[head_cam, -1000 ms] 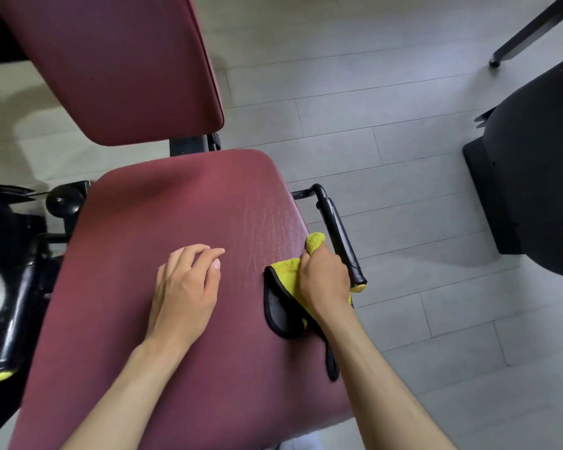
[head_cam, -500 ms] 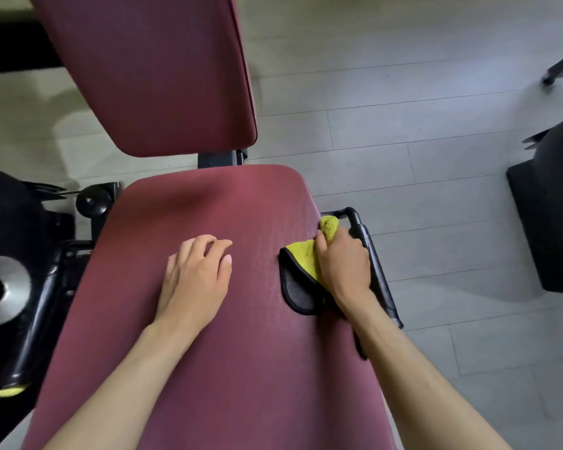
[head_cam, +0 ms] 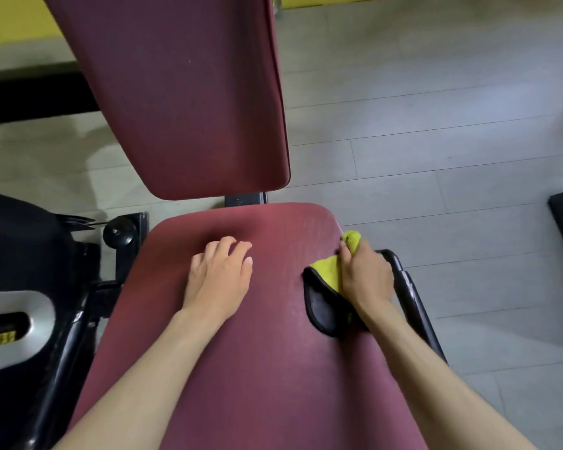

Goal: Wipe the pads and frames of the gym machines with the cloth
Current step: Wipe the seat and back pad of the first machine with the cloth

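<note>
A maroon seat pad (head_cam: 257, 368) fills the lower view, and the maroon back pad (head_cam: 189, 92) rises beyond its far edge. A black handle (head_cam: 410, 295) runs along the seat pad's right side. The left hand (head_cam: 220, 277) rests palm down on the middle of the seat pad, fingers relaxed, holding nothing. The right hand (head_cam: 366, 280) grips a yellow-and-black cloth (head_cam: 325, 287), pressed onto the seat pad's right edge.

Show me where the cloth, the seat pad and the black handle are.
cloth (head_cam: 325, 269): head view, its yellow upper side.
seat pad (head_cam: 273, 368): head view, bare middle.
black handle (head_cam: 410, 293): head view, mid-grip, right of the seat.
</note>
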The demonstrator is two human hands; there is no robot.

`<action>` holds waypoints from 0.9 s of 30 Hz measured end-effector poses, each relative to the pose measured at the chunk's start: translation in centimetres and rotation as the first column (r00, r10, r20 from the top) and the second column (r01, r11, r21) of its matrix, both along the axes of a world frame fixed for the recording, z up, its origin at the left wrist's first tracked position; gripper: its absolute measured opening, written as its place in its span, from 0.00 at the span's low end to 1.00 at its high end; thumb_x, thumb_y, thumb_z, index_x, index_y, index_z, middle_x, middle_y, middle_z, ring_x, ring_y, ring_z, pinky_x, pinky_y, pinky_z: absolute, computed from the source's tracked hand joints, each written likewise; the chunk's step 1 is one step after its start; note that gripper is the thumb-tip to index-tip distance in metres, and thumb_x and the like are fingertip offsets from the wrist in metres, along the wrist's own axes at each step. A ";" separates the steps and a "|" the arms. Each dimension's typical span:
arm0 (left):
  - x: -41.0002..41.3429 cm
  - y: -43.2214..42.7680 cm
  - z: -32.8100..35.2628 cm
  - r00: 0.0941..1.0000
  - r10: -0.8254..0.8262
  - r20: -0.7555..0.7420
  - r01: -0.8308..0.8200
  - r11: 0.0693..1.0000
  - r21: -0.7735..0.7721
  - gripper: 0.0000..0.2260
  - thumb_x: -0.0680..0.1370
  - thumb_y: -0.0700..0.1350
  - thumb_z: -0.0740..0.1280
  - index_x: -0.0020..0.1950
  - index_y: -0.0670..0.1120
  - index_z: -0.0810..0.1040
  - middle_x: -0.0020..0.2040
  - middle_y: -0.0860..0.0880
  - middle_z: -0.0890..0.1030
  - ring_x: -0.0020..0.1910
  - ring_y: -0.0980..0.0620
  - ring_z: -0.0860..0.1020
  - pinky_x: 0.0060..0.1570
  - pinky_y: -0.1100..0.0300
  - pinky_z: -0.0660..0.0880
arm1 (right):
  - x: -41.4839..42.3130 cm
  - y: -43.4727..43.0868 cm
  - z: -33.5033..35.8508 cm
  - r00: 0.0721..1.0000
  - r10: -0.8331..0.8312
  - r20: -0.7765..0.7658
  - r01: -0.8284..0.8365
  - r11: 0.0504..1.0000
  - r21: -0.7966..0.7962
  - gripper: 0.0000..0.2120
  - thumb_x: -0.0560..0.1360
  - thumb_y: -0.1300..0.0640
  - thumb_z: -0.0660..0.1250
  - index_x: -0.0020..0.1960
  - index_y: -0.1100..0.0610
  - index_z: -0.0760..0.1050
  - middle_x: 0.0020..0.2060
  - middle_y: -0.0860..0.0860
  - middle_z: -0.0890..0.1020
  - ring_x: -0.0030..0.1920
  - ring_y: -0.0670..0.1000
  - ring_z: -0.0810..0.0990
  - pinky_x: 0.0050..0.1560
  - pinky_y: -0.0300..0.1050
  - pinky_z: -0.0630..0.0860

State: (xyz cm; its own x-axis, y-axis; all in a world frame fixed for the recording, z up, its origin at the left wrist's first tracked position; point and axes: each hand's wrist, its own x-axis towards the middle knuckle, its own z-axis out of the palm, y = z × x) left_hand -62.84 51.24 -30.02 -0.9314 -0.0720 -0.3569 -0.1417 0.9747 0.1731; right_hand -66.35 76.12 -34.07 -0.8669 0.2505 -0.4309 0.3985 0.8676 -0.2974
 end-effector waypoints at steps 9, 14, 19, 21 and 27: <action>1.8 -4.7 -2.0 0.993 0.114 -0.007 -0.114 0.993 -0.020 0.16 0.84 0.52 0.58 0.71 0.55 0.74 0.69 0.51 0.74 0.66 0.45 0.72 0.63 0.44 0.70 | -5.6 -1.0 -3.1 0.997 0.043 -0.066 -0.045 0.998 -0.033 0.26 0.84 0.39 0.56 0.58 0.62 0.75 0.52 0.68 0.82 0.54 0.69 0.79 0.51 0.57 0.71; 2.1 -8.8 -1.3 0.978 0.205 -0.028 -0.207 0.974 -0.092 0.17 0.84 0.52 0.59 0.70 0.52 0.75 0.69 0.48 0.75 0.67 0.41 0.72 0.62 0.41 0.70 | -3.9 0.6 -2.1 0.997 0.066 -0.028 -0.065 0.998 0.023 0.28 0.83 0.38 0.58 0.55 0.64 0.78 0.51 0.69 0.82 0.53 0.70 0.80 0.50 0.57 0.73; 2.2 -13.1 -1.4 0.953 0.302 -0.029 -0.302 0.939 -0.164 0.17 0.84 0.52 0.59 0.71 0.50 0.75 0.68 0.44 0.76 0.67 0.38 0.72 0.62 0.39 0.70 | -6.0 0.8 -1.6 0.990 0.091 0.109 -0.094 0.995 0.024 0.29 0.84 0.39 0.57 0.55 0.66 0.78 0.56 0.70 0.81 0.58 0.70 0.79 0.55 0.58 0.73; 2.5 -14.7 -1.6 0.946 0.322 -0.027 -0.322 0.932 -0.166 0.17 0.84 0.53 0.59 0.71 0.50 0.75 0.68 0.44 0.76 0.67 0.38 0.72 0.62 0.38 0.70 | -8.0 -0.4 -2.2 0.987 0.113 0.113 -0.110 0.993 -0.029 0.27 0.85 0.40 0.57 0.57 0.65 0.77 0.57 0.70 0.80 0.59 0.69 0.78 0.56 0.57 0.72; 3.6 -17.4 -2.7 0.948 0.313 -0.053 -0.317 0.938 -0.137 0.16 0.85 0.55 0.56 0.70 0.54 0.74 0.65 0.48 0.79 0.65 0.41 0.76 0.63 0.40 0.69 | -12.6 -8.5 -4.7 0.920 0.393 0.002 -0.392 0.917 0.071 0.28 0.83 0.35 0.52 0.61 0.55 0.79 0.56 0.61 0.83 0.57 0.65 0.80 0.50 0.54 0.71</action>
State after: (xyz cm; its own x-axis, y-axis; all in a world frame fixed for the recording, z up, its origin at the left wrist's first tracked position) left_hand -59.23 33.82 -32.71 -0.8629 -0.4116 -0.2933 -0.4425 0.8957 0.0448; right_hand -78.94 67.58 -38.74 -0.9065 -0.0824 -0.4141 0.0186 0.9720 -0.2343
